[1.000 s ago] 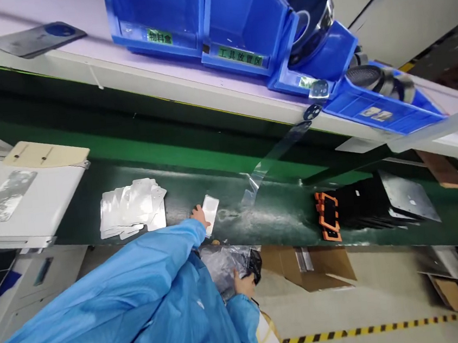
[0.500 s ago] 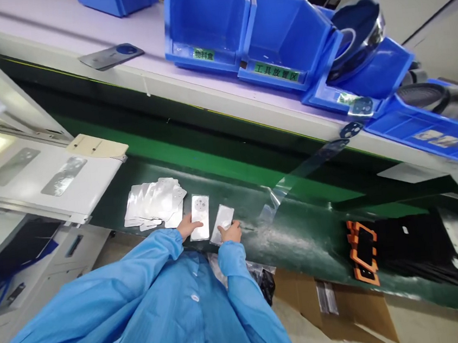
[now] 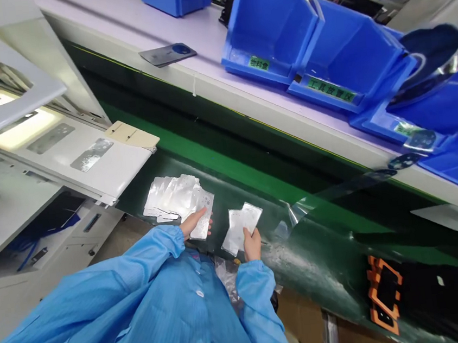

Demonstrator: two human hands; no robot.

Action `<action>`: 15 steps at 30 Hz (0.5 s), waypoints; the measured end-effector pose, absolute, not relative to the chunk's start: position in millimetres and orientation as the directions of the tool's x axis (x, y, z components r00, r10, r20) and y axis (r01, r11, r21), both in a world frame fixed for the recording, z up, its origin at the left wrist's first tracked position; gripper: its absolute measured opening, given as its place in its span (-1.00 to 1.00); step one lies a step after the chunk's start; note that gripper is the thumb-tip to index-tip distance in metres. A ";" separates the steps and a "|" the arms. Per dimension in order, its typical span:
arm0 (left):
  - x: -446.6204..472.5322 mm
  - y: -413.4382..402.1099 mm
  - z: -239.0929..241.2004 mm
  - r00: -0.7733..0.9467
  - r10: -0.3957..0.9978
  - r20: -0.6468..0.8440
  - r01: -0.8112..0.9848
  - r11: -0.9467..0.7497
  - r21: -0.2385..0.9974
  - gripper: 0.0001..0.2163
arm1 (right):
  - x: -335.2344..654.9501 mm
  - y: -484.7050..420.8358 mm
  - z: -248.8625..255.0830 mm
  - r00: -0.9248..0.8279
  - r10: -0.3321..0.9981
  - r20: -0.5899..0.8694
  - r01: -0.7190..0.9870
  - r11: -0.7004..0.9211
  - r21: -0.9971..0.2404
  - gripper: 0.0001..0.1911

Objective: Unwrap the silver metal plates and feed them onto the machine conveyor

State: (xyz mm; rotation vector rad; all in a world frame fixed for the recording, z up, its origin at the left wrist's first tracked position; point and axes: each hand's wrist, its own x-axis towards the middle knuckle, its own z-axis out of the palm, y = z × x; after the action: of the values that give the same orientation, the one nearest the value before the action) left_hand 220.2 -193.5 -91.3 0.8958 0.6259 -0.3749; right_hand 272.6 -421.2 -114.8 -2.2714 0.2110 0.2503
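Note:
My left hand (image 3: 193,222) lies with fingers stretched flat on a shiny silver plate (image 3: 203,219) at the right edge of a fanned pile of silver plates (image 3: 172,197) on the green conveyor belt (image 3: 310,239). My right hand (image 3: 252,243) grips the lower edge of one or two overlapping silver plates (image 3: 243,225) lying a little to the right. Both arms wear blue sleeves.
A white machine table (image 3: 101,168) with metal plates sits left. An orange-framed black part (image 3: 383,294) and dark trays lie right on the belt. Blue bins (image 3: 323,58), tape rolls and a grey plate (image 3: 165,54) stand on the upper shelf. A clear film strip (image 3: 337,190) hangs down.
My left hand slid its plate left against the pile. My right hand shifted right and took hold of the other plates. The view swung to the left.

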 end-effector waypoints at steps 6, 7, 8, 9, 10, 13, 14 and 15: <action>206.9 -161.3 -61.0 0.844 0.002 -0.536 0.396 0.671 0.627 -0.44 | 225.2 -313.0 -64.1 0.907 0.401 -0.131 0.076 -0.462 -0.883 -0.57; 198.0 -152.3 -55.0 0.850 0.014 -0.527 0.376 0.685 0.624 -0.45 | 223.6 -303.9 -52.1 0.869 0.475 -0.142 0.136 -0.503 -0.854 -0.60; 187.0 -143.4 -49.0 0.852 0.020 -0.523 0.362 0.699 0.617 -0.46 | 225.2 -297.9 -39.7 0.821 0.545 -0.170 0.189 -0.541 -0.820 -0.65; 174.6 -135.3 -42.8 0.854 0.020 -0.519 0.351 0.715 0.605 -0.46 | 229.9 -293.8 -27.0 0.777 0.596 -0.202 0.229 -0.566 -0.792 -0.67; 161.2 -128.5 -36.6 0.858 0.013 -0.514 0.343 0.731 0.590 -0.46 | 237.1 -290.1 -14.7 0.748 0.627 -0.218 0.252 -0.572 -0.780 -0.67; 123.7 -117.6 -19.8 0.880 -0.024 -0.474 0.318 0.772 0.551 -0.46 | 262.8 -269.3 17.7 0.750 0.649 -0.125 0.252 -0.456 -0.853 -0.68; 113.8 -116.0 -15.5 0.891 -0.031 -0.454 0.305 0.781 0.545 -0.47 | 269.3 -257.5 26.2 0.745 0.661 -0.084 0.239 -0.384 -0.892 -0.67; 105.4 -114.4 -12.2 0.901 -0.032 -0.433 0.290 0.787 0.545 -0.47 | 273.5 -243.8 33.4 0.720 0.692 -0.058 0.226 -0.313 -0.922 -0.66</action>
State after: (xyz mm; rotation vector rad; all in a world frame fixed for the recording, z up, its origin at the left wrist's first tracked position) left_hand 105.4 -114.4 -12.2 0.6464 0.4204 -0.1787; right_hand 273.5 -243.8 33.4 -1.8740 -0.7126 0.5547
